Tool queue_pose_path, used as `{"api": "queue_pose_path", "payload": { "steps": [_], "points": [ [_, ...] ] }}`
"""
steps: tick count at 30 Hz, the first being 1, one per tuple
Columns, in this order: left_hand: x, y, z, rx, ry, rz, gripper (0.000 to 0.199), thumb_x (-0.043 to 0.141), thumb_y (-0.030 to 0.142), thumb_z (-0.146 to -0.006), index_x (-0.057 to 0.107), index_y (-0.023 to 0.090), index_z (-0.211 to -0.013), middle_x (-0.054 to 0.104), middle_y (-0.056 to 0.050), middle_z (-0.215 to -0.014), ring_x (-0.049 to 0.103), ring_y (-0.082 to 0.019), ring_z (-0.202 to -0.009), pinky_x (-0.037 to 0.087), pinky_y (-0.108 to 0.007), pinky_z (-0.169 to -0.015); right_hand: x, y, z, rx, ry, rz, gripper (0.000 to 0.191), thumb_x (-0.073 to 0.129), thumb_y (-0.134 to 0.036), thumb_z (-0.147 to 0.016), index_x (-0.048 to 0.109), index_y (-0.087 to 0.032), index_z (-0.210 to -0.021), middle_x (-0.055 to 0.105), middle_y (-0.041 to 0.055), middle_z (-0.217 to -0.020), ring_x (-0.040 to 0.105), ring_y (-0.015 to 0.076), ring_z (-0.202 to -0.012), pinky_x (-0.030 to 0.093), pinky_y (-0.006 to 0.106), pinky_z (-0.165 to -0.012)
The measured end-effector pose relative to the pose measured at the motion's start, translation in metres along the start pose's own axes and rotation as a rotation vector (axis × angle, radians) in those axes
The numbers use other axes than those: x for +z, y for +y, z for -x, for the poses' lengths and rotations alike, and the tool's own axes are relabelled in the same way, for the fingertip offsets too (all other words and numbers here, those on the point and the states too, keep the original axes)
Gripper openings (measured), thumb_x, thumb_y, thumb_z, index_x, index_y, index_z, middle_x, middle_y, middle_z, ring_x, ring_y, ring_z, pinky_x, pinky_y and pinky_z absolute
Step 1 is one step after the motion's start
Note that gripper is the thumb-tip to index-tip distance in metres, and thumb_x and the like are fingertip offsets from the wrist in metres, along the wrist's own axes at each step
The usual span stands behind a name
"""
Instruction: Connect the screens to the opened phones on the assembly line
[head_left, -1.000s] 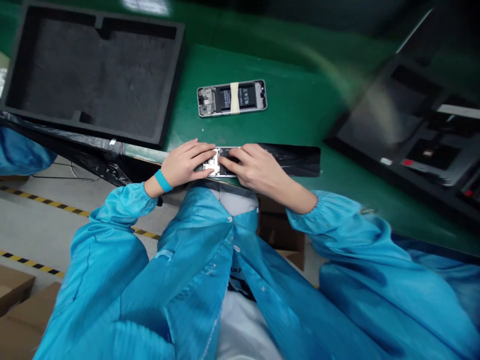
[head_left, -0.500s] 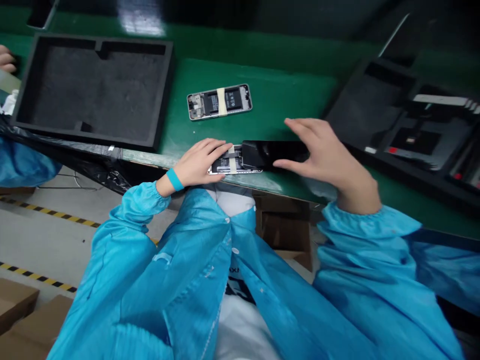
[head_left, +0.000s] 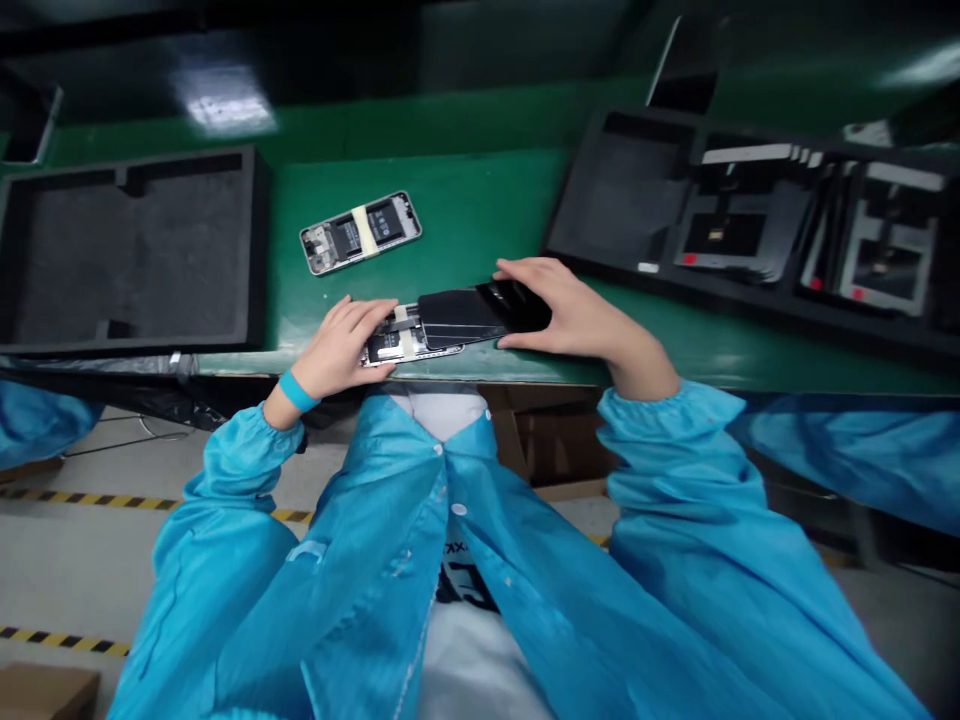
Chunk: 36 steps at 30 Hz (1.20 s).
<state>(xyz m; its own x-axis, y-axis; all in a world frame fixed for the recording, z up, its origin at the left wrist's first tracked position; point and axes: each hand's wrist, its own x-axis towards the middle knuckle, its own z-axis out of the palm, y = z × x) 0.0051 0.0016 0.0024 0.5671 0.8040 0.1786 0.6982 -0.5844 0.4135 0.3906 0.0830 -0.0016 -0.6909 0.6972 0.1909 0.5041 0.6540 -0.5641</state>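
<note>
An opened phone body (head_left: 386, 345) lies at the bench's front edge, its inner parts and a pale strip of tape showing. My left hand (head_left: 337, 345) grips its left end between thumb and fingers. A dark screen panel (head_left: 461, 318) overlaps the right part of that body. Around the panel's right end, my right hand (head_left: 551, 310) has its thumb on the near edge and its fingers on the far edge. Farther back lies a second opened phone body (head_left: 361, 233), with a pale tape band across its middle; neither hand touches it.
On the left is a black foam tray (head_left: 259, 250). Another black tray (head_left: 600, 255) at the right holds several panels (head_left: 739, 235) with red dots. Dark flat devices stand at the back left and back right. Blue sleeves of other people show at both sides.
The view has shifted, bringing more of the right tray in. My right hand has closed in on the panel's end, and the panel now sits tilted, its right end higher in the picture.
</note>
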Motion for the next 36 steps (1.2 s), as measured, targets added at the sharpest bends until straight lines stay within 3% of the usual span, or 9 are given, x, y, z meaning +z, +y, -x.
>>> {"api": "queue_pose_path", "payload": {
  "steps": [11,17,23,30,36],
  "points": [
    [0.005,-0.003,0.006,0.012,0.053,-0.019,0.077,0.068,0.056,-0.094,0.047,0.020,-0.159,0.064,-0.019,-0.153,0.060,-0.037,-0.143,0.040,-0.063,-0.128,0.003,0.002,0.002,0.013,0.009,-0.083,0.113,0.075,-0.078,-0.086,0.029,-0.026,-0.175,0.064,0.0171,-0.151,0.055,0.0404,-0.138,0.046,0.067,-0.118],
    [0.009,-0.004,0.005,0.039,0.118,-0.011,0.070,0.070,0.050,-0.094,0.051,0.020,-0.154,0.066,-0.018,-0.150,0.061,-0.037,-0.140,0.047,-0.059,-0.122,0.005,-0.007,0.005,-0.021,0.126,-0.022,0.124,0.078,-0.074,-0.086,0.011,-0.028,-0.179,0.065,0.0154,-0.148,0.060,0.0403,-0.135,0.044,0.068,-0.119],
    [0.010,-0.003,0.002,0.057,0.138,0.024,0.061,0.073,0.044,-0.091,0.055,0.020,-0.144,0.068,-0.018,-0.146,0.064,-0.037,-0.133,0.053,-0.058,-0.114,0.005,-0.014,0.004,0.006,0.154,0.004,0.128,0.078,-0.075,-0.084,0.007,-0.027,-0.180,0.066,0.0148,-0.147,0.063,0.0403,-0.133,0.040,0.069,-0.122],
    [0.010,-0.003,0.001,0.011,0.103,0.034,0.077,0.073,0.042,-0.087,0.046,0.018,-0.154,0.066,-0.019,-0.147,0.062,-0.038,-0.135,0.051,-0.058,-0.117,0.002,-0.018,0.004,0.040,0.126,0.000,0.129,0.073,-0.081,-0.085,0.006,-0.025,-0.180,0.064,0.0155,-0.152,0.063,0.0402,-0.133,0.041,0.068,-0.122],
    [0.011,-0.003,0.001,-0.029,0.071,0.013,0.076,0.072,0.047,-0.086,0.050,0.019,-0.154,0.065,-0.018,-0.149,0.060,-0.039,-0.137,0.048,-0.058,-0.119,0.006,-0.016,0.006,0.080,0.138,-0.031,0.138,0.074,-0.085,-0.080,0.000,-0.026,-0.180,0.061,0.0147,-0.157,0.062,0.0401,-0.134,0.043,0.063,-0.123]
  ]
}}
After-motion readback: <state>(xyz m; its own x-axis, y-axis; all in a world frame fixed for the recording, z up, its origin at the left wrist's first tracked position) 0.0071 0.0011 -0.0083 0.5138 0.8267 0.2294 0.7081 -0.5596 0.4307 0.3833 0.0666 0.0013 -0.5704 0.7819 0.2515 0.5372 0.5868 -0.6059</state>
